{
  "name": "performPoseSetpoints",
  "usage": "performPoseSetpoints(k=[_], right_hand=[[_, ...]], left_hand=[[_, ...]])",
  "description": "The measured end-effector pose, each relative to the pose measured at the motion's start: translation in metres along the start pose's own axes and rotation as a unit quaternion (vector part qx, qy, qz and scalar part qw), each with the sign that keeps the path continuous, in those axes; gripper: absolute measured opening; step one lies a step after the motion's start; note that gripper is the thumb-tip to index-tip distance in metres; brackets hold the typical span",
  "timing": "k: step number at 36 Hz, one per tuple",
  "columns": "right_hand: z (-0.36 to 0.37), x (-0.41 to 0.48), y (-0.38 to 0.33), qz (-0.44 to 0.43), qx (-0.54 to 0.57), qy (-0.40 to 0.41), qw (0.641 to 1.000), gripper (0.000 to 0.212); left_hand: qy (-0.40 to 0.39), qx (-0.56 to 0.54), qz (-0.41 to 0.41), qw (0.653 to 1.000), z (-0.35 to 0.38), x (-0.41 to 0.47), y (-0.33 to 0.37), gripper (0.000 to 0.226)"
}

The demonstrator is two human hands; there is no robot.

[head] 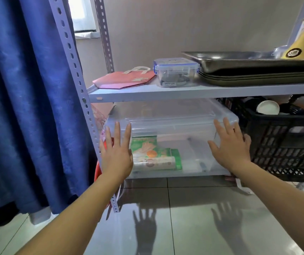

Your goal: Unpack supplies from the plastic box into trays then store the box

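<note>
A clear plastic box with its lid on sits on the lowest level of a metal rack, under the shelf board. Through its wall I see green packets and a white roll-shaped pack. My left hand is spread flat in front of the box's left front corner, fingers up. My right hand is spread the same way at the right front corner. Both hold nothing; whether the palms touch the box I cannot tell. A stack of metal trays lies on the shelf above.
The shelf board carries a pink paper bag and a small clip-lid container. A black plastic crate with cups stands right of the box. A gold bottle lies in the top tray. A blue curtain hangs left. The floor is glossy tile.
</note>
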State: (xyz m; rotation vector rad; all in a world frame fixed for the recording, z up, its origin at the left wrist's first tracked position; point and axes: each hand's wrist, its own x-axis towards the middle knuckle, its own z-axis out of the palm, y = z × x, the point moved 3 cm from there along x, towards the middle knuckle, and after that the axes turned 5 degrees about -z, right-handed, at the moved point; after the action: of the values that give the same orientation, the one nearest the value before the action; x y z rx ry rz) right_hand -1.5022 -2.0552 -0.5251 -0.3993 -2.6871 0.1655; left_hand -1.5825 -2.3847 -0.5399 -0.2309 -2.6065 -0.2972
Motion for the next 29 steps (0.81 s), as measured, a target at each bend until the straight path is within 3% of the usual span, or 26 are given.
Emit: performPoseSetpoints(k=[4, 9, 22, 29], right_hand=[[0.000, 0.013, 0.002, -0.007, -0.013, -0.052, 0.999, 0.078], [0.001, 0.030, -0.014, 0.024, 0.018, -0.114, 0.993, 0.090], [0.001, 0.046, -0.011, 0.025, 0.010, -0.170, 0.985, 0.097], [-0.024, 0.024, -0.019, 0.046, -0.002, -0.240, 0.970, 0.097]], left_hand=[[-0.046, 0.037, 0.000, 0.998, 0.005, 0.019, -0.004, 0.103], [-0.147, 0.035, -0.016, 0.988, 0.005, 0.051, -0.005, 0.106], [-0.193, 0.001, -0.015, 0.981, 0.008, 0.062, -0.006, 0.115], [-0.239, 0.021, -0.011, 0.971, -0.027, 0.043, -0.006, 0.104]])
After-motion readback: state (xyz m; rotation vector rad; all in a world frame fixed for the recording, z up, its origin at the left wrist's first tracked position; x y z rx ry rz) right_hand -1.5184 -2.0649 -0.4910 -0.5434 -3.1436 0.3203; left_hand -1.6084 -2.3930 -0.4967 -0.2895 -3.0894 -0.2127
